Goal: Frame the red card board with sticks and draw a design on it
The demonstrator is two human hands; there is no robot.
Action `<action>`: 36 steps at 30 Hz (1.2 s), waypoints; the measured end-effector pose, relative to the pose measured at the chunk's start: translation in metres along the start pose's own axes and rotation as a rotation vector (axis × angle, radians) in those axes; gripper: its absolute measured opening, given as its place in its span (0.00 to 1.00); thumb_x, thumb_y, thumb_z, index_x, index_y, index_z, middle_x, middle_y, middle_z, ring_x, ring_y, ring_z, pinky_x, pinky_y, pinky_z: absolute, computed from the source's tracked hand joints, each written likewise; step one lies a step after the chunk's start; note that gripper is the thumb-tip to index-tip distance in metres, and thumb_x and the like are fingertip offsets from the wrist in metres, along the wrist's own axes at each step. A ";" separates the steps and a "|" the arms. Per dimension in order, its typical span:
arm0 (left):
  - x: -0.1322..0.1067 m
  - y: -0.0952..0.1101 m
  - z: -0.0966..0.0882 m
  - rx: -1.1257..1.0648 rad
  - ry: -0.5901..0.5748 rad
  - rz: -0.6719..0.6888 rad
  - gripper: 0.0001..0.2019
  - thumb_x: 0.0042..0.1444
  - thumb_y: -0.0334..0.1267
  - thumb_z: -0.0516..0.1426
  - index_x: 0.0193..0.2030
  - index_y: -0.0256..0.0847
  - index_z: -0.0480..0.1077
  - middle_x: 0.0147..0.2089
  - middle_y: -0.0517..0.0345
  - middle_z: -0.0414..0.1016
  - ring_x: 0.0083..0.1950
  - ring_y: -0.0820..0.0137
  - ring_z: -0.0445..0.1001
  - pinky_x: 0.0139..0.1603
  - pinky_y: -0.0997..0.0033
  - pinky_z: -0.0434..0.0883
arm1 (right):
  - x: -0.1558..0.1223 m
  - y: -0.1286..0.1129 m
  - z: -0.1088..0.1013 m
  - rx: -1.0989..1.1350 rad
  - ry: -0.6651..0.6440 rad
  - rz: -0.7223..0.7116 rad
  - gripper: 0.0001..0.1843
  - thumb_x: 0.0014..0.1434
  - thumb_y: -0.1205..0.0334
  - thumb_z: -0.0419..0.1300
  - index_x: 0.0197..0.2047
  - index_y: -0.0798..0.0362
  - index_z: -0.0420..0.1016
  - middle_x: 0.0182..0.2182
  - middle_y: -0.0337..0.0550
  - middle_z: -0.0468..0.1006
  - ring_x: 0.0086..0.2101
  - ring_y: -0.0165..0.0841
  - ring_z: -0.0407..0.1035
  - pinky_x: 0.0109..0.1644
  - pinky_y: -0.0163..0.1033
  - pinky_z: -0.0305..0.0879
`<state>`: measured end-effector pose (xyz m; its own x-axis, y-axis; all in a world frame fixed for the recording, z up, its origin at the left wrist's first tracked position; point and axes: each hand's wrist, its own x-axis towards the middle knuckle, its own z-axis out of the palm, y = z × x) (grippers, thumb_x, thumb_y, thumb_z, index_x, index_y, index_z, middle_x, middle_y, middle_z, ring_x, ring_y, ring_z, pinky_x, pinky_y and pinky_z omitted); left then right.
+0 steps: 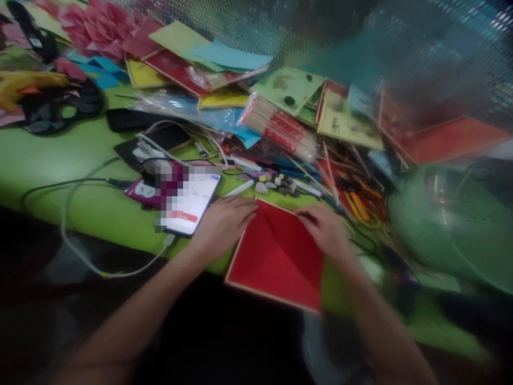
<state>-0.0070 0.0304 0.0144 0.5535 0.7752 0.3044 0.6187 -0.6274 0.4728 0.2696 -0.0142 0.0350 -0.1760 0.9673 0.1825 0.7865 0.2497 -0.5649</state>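
A square red paper panel (280, 251) with thin pale sticks along its edges lies at the front of the green table and overhangs its edge. My left hand (228, 222) is closed at the panel's upper left corner, fingers pressed together along the edge. On the opposite side, my right hand (328, 230) pinches the upper right edge between thumb and fingers. A lit phone (190, 206) showing digits lies just left of my left hand. Small pebbles (280, 183) and a white pen (242, 187) sit just beyond the panel.
A white cable (116, 274) loops off the table's front edge. Behind lie a bundle of wooden sticks (278, 125) in plastic and several coloured paper panels (286, 85). A large green round object (452, 219) stands at right; black scissors-like handles (64, 107) lie at left.
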 end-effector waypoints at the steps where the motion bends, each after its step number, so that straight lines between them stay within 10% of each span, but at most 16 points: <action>1: 0.000 0.000 0.000 0.007 -0.005 0.000 0.16 0.72 0.36 0.51 0.54 0.40 0.80 0.58 0.51 0.83 0.58 0.58 0.81 0.61 0.52 0.75 | 0.000 0.000 0.000 -0.005 -0.005 0.004 0.09 0.67 0.66 0.59 0.42 0.49 0.82 0.40 0.46 0.84 0.43 0.41 0.76 0.50 0.45 0.71; 17: 0.000 -0.001 0.005 0.098 -0.102 0.043 0.20 0.74 0.39 0.49 0.66 0.45 0.74 0.68 0.55 0.76 0.67 0.56 0.74 0.68 0.47 0.70 | 0.005 0.003 0.008 -0.065 -0.014 -0.016 0.10 0.68 0.68 0.59 0.43 0.49 0.83 0.41 0.47 0.83 0.44 0.42 0.76 0.50 0.46 0.71; 25: -0.002 -0.007 0.008 0.108 -0.112 0.051 0.22 0.74 0.42 0.47 0.67 0.41 0.73 0.69 0.53 0.74 0.69 0.53 0.73 0.70 0.43 0.68 | -0.009 0.010 -0.055 -0.129 0.297 0.125 0.06 0.63 0.67 0.65 0.41 0.48 0.84 0.39 0.43 0.83 0.41 0.39 0.76 0.49 0.44 0.70; 36: -0.001 -0.009 0.009 0.179 -0.083 0.109 0.23 0.75 0.42 0.46 0.66 0.36 0.74 0.68 0.52 0.75 0.66 0.51 0.75 0.71 0.45 0.68 | -0.017 0.020 -0.065 -0.289 -0.196 0.311 0.04 0.61 0.69 0.67 0.36 0.51 0.84 0.36 0.43 0.82 0.39 0.37 0.75 0.44 0.40 0.64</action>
<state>-0.0080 0.0347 0.0029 0.6617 0.6981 0.2734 0.6379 -0.7158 0.2840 0.3270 -0.0287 0.0732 0.0076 0.9913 -0.1313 0.9474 -0.0492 -0.3162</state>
